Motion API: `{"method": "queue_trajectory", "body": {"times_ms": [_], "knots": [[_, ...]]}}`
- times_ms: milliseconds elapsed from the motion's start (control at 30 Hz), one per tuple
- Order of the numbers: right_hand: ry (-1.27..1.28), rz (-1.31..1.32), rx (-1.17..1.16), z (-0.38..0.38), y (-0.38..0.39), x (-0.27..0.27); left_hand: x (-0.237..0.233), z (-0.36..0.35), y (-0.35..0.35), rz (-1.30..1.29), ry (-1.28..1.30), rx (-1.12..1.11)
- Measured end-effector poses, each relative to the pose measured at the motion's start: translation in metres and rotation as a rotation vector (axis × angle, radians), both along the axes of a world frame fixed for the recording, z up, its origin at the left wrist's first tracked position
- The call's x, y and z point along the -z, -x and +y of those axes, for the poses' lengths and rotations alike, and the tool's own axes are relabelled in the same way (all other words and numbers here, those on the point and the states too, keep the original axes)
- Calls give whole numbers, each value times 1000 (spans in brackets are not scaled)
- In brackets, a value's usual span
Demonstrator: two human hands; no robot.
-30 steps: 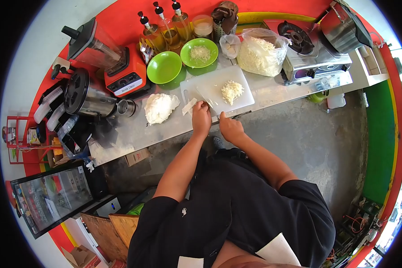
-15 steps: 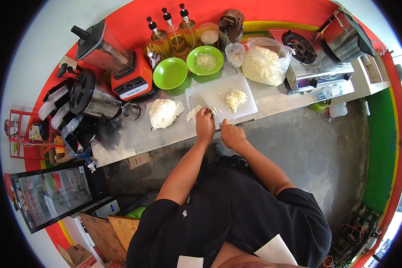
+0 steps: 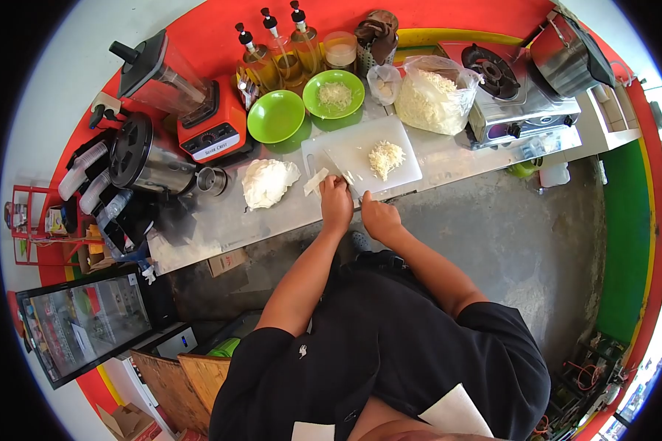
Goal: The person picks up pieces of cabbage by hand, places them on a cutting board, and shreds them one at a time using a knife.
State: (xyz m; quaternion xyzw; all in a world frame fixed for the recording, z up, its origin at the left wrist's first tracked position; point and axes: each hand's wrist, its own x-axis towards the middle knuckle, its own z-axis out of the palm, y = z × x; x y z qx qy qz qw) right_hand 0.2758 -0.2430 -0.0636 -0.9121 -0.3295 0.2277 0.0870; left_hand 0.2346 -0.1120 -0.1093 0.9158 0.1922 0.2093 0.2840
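Note:
My left hand (image 3: 336, 200) is closed on a flat pale strip of food (image 3: 316, 181) at the near left edge of the white cutting board (image 3: 320, 147). The strip pokes out to the left of my fingers. My right hand (image 3: 382, 219) grips a knife (image 3: 338, 163), whose thin blade slants up and left across the board, just right of my left fingertips. Small cut shreds lie beside the blade. A pile of pale shreds (image 3: 386, 159) sits on the right half of the board. The knife's handle is mostly hidden in my fist.
Left of the board lies a white plastic bag (image 3: 268, 184). Behind stand an empty green bowl (image 3: 276, 117), a green bowl with shreds (image 3: 335, 94), and a clear bag of shreds (image 3: 434, 99). A red blender (image 3: 212, 136) is at left, a gas stove (image 3: 522, 121) at right.
The knife blade now shows more clearly, lying slanted over the board. My right hand has shifted slightly left and down, while the left keeps its hold on the strip.

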Motion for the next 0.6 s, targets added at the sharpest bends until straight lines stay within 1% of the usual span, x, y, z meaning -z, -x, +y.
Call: {"method": "queue_trajectory", "body": {"times_ms": [67,133,267,433,533,600], "knots": [[-9,1,-3,0,-1,-4,-1,-1,0,3,14,-7],[14,20,-1,0,1,-12,-3,-1,0,27,-39,-29],[16,28,12,-3,1,0,-12,-2,-2,70,-66,-55],[10,57,11,2,1,-14,-4,-2,-3,38,-61,-108],[4,15,21,0,3,2,-5,-3,-1,30,-64,-125],[-7,7,-4,-3,0,1,-7,0,-2,108,-14,-139]]}}
